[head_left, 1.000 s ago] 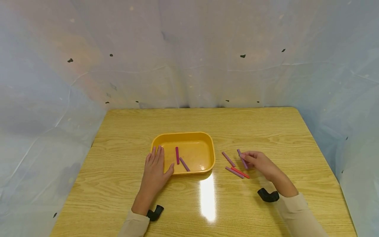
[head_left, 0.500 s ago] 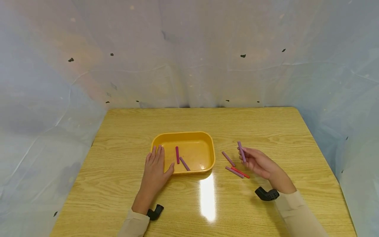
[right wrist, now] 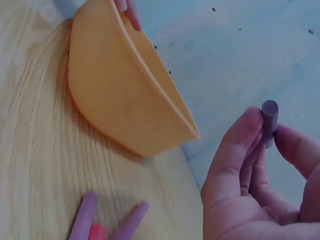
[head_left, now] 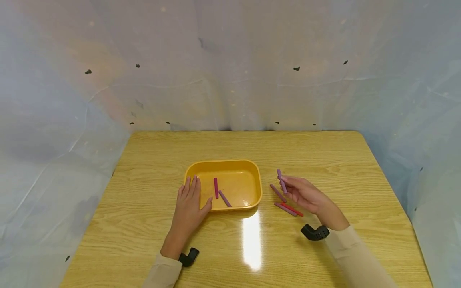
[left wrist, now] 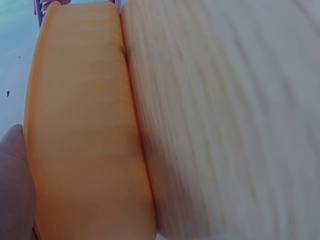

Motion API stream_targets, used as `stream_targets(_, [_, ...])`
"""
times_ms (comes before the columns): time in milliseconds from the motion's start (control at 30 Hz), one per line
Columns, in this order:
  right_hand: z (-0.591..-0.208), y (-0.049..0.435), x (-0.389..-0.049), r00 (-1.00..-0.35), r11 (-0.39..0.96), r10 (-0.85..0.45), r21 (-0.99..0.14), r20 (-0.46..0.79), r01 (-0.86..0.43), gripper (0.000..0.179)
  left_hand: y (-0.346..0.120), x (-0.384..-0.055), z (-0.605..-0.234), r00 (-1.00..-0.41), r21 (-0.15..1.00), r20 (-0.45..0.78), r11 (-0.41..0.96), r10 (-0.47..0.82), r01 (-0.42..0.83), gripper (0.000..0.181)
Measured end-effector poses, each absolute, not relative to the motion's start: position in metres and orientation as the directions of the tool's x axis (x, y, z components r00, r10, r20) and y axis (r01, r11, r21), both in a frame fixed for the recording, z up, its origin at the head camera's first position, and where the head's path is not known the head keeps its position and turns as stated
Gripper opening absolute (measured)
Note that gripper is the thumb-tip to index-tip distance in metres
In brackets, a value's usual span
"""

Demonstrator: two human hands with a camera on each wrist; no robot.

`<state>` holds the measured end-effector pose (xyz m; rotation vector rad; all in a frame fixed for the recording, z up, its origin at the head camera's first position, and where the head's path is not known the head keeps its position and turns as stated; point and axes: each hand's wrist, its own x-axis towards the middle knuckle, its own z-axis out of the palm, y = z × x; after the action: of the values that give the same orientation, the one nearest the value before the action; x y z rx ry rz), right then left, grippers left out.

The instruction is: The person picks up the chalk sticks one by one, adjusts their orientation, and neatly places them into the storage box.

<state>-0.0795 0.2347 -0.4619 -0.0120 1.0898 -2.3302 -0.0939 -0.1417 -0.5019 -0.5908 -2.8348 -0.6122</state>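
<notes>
My right hand [head_left: 306, 196] pinches a purple crayon-like stick [head_left: 281, 182] between thumb and fingertips, raised above the table to the right of the yellow tray [head_left: 241, 186]. In the right wrist view the round end of this stick [right wrist: 270, 110] faces the camera. My left hand [head_left: 189, 210] rests over the tray's left end, fingers straight across the rim and thumb at the near edge. Inside the tray lie a magenta stick [head_left: 216, 188] and a purple stick [head_left: 225, 199]. The left wrist view shows the tray's outer wall [left wrist: 85, 120] and part of the hand.
Under and beside the right hand, two purple sticks, one farther [head_left: 277, 193] and one nearer [head_left: 284, 209], lie with a red stick [head_left: 293, 209] on the wooden table [head_left: 162, 152]. Pale sheeting [head_left: 230, 80] hangs behind and beside the table.
My right hand has lifted the purple stick off the table and carried it left toward the tray. The left hand and the tray have stayed in place.
</notes>
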Motion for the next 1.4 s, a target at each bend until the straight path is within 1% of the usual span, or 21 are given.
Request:
stream_targets(133, [-0.459,0.220,-0.087,-0.829,-0.465,-0.510,-0.737,-0.231,0.491,0.033,-0.142,-0.093,-0.501,-0.907,0.355,0.251,0.839,0.339,0.412,0.078])
stream_targets(233, [-0.458,0.209,-0.092,-0.831,-0.428,-0.510,-0.771,-0.223,0.470,0.031,-0.142,-0.093,-0.501,-0.908,0.352,0.245,0.841,0.340,0.410,0.079])
stream_targets(533, [-0.454,0.177,-0.106,-0.849,-0.270,-0.461,-0.871,-0.258,0.411,0.023,-0.141,-0.093,-0.501,-0.910,0.355,0.244,0.842,0.335,0.405,0.078])
stream_targets(633, [-0.451,0.168,-0.110,-0.849,-0.235,-0.451,-0.880,-0.277,0.412,0.026,-0.142,-0.093,-0.501,-0.911,0.355,0.242,0.843,0.334,0.403,0.077])
stream_targets(767, [-0.449,0.157,-0.116,-0.852,-0.164,-0.421,-0.898,-0.311,0.408,0.034,-0.142,-0.093,-0.502,-0.912,0.354,0.242,0.844,0.332,0.402,0.077])
stream_targets(900, [-0.449,0.147,-0.121,-0.858,-0.087,-0.411,-0.924,-0.307,0.372,0.036,-0.142,-0.093,-0.502,-0.912,0.354,0.242,0.845,0.331,0.401,0.077])
stream_targets(1000, [-0.448,0.141,-0.124,-0.860,-0.071,-0.407,-0.928,-0.307,0.365,0.036,-0.142,-0.093,-0.502,-0.912,0.355,0.243,0.845,0.331,0.401,0.077])
stream_targets(1200, [-0.451,0.129,-0.130,-0.855,-0.075,-0.407,-0.921,-0.321,0.382,0.042,-0.142,-0.093,-0.503,-0.915,0.352,0.233,0.849,0.328,0.394,0.077])
stream_targets(1400, [-0.455,0.121,-0.135,-0.856,-0.042,-0.412,-0.932,-0.312,0.360,0.040,-0.142,-0.093,-0.503,-0.916,0.342,0.230,0.854,0.329,0.393,0.077])
